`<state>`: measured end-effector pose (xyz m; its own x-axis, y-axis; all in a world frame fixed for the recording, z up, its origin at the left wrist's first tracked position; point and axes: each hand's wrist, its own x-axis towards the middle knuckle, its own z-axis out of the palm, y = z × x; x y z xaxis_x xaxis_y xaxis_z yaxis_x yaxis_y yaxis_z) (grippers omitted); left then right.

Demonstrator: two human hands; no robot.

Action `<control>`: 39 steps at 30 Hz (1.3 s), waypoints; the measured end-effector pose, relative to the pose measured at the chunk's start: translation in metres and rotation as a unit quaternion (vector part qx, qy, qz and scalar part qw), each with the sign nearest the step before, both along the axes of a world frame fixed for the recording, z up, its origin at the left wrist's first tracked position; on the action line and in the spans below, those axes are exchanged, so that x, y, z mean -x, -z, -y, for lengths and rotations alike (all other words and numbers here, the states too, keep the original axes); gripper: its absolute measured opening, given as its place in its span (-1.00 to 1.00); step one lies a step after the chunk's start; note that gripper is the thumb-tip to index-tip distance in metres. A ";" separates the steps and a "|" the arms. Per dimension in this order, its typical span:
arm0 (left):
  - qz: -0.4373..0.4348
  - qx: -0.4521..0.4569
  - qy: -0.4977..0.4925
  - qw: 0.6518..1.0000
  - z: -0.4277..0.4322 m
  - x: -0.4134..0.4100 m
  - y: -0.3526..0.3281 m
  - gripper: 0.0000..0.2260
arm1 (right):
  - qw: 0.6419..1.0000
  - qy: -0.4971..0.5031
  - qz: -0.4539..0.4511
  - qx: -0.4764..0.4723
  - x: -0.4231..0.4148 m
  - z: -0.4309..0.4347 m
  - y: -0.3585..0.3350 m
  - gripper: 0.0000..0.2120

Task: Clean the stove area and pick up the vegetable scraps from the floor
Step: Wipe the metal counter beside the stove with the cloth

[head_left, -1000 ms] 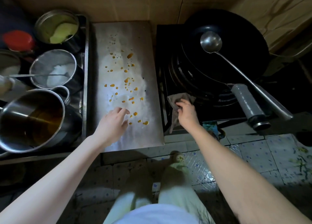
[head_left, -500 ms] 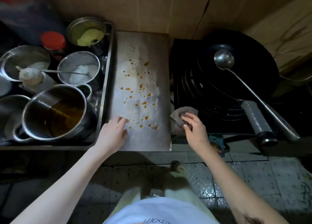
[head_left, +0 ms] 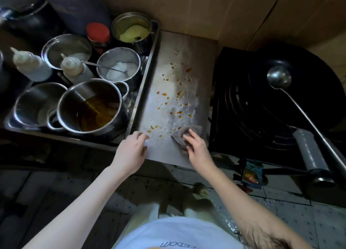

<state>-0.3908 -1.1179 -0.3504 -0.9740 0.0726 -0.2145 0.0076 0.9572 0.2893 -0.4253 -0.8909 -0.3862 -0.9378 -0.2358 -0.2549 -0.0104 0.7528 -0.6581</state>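
We see the grey cloth (head_left: pixel 177 136) bunched on the near right part of the steel plate (head_left: pixel 187 52), just beside the stove (head_left: pixel 224 117). Its longer side runs roughly left to right, and the right end points to the stove. Our right hand (head_left: pixel 196 147) presses it with spread, nearly straight fingers. Our left hand (head_left: pixel 131 151) rests at the near left corner, loosely curled and holding nothing. Orange drops (head_left: pixel 179 93) lie beyond. On the shirt (head_left: pixel 177 233) we read, upside down, only "EDOM".

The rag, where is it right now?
In the head view, the rag lies on the steel counter's near right corner, under the fingers of the right hand, just left of the black stove, beside the orange drips.
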 end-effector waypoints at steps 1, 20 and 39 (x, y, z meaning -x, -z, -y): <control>0.000 0.001 -0.009 1.000 0.002 -0.003 -0.001 -0.71 | 1.000 -0.011 0.000 -0.013 0.002 0.002 0.004 -0.59; -0.042 -0.002 -0.118 0.992 0.031 -0.051 -0.021 -0.72 | 0.967 -0.235 -0.018 -0.098 0.026 0.114 0.012 -0.60; -0.031 -0.018 -0.060 0.998 0.028 -0.018 -0.013 -0.73 | 0.983 -0.074 -0.069 -0.152 0.036 0.028 0.022 -0.55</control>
<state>-0.3730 -1.1461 -0.3375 -0.9876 -0.0379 -0.1524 -0.0866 0.9411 0.3267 -0.4618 -0.9184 -0.4081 -0.9296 -0.3046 -0.2073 -0.2077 0.8979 -0.3882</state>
